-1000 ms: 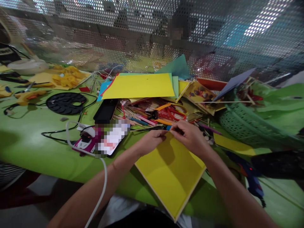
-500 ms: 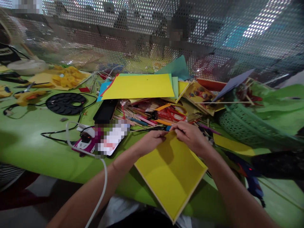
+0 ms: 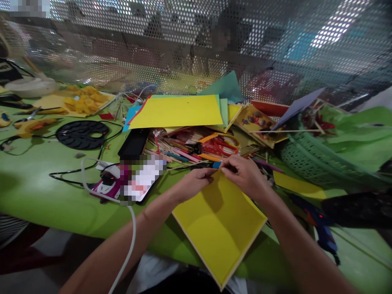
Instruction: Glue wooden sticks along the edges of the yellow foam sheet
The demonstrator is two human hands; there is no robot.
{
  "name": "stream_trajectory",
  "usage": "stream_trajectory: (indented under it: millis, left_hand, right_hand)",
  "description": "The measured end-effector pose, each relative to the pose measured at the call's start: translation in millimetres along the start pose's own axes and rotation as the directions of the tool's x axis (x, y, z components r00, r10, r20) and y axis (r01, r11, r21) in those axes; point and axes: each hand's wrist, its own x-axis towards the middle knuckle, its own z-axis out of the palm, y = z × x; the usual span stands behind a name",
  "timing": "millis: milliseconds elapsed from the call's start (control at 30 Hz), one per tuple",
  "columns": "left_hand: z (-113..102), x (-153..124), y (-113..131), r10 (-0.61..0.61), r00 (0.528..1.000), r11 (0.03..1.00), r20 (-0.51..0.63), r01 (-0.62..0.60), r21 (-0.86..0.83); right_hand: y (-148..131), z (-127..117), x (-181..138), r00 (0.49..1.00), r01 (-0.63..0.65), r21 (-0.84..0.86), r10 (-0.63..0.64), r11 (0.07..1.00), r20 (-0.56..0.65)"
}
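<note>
A yellow paper panel (image 3: pixel 219 228) edged with thin wooden sticks lies at the front of the table, one corner turned toward me. My left hand (image 3: pixel 196 183) is closed on its far corner, fingers pinched along the left edge. From the other side, my right hand (image 3: pixel 240 173) pinches the same corner, thumb and forefinger together. The fingers cover that corner, so anything small between them is hidden. Just beyond the hands lie scissors with orange-red handles (image 3: pixel 225 145) and loose wooden sticks (image 3: pixel 167 151).
Coloured paper sheets (image 3: pixel 180 112) are stacked behind the sticks. A phone (image 3: pixel 147 179) and a purple power strip (image 3: pixel 112 185) with a white cable lie left. Right are a green basket (image 3: pixel 309 159) and a blue glue gun (image 3: pixel 326 234). A perforated metal screen (image 3: pixel 171 53) stands behind.
Both hands stay at the panel's far corner with almost the same grip. The whole view has shifted slightly, so things appear a little further left.
</note>
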Motion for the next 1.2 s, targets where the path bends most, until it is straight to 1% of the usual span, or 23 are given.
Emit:
stream_trajectory:
  millis: [167, 300, 500, 600, 700, 800, 900, 1000, 1100, 1200]
  left_hand:
    - [-0.5, 1.6, -3.5, -0.007, 1.000, 0.997, 0.001, 0.007, -0.074]
    - [-0.9, 2.1, -3.7, 0.001, 1.000, 0.995, -0.002, -0.001, -0.102]
    - [0.6, 0.5, -1.1, 0.013, 1.000, 0.988, 0.012, -0.011, -0.156]
    - [1.7, 0.7, -1.1, -0.002, 1.000, 0.985, 0.002, 0.003, -0.174]
    - [1.6, 1.4, -1.7, -0.027, 1.000, 0.984, -0.008, 0.025, -0.177]
    - [0.3, 1.5, -1.9, -0.026, 1.000, 0.984, 0.008, 0.027, -0.175]
    - [-0.6, 1.1, -1.4, -0.015, 1.000, 0.987, 0.023, 0.019, -0.162]
    - [-0.4, 0.7, -0.8, -0.008, 1.000, 0.993, 0.010, 0.009, -0.120]
    - [0.3, 0.4, -1.2, -0.008, 1.000, 0.995, -0.003, 0.008, -0.098]
    - [0.6, 0.3, -1.8, -0.019, 1.000, 0.994, -0.001, 0.018, -0.111]
  right_hand:
    - [3.8, -2.1, 0.0, 0.999, -0.005, 0.000, 0.005, 1.000, 0.032]
    - [2.2, -6.3, 0.3, 0.998, -0.015, 0.024, 0.013, 1.000, 0.063]
    - [-0.2, -4.4, 0.0, 0.998, -0.051, 0.019, 0.050, 0.999, 0.026]
    - [0.5, -1.7, -0.4, 0.999, -0.043, 0.006, 0.043, 0.999, 0.007]
    - [1.2, -1.1, -0.9, 0.999, -0.030, -0.002, 0.030, 1.000, -0.010]
    - [1.2, -3.1, -1.4, 1.000, -0.016, 0.009, 0.016, 1.000, -0.012]
    - [0.5, -5.3, -1.9, 1.000, -0.009, 0.031, 0.008, 0.999, 0.016]
    - [0.0, -4.7, -2.1, 0.999, -0.017, 0.024, 0.016, 1.000, 0.031]
    - [-0.1, -1.8, -1.6, 1.000, -0.003, -0.003, 0.003, 1.000, 0.012]
    - [0.1, 1.2, -0.7, 1.000, -0.001, -0.019, 0.001, 1.000, -0.007]
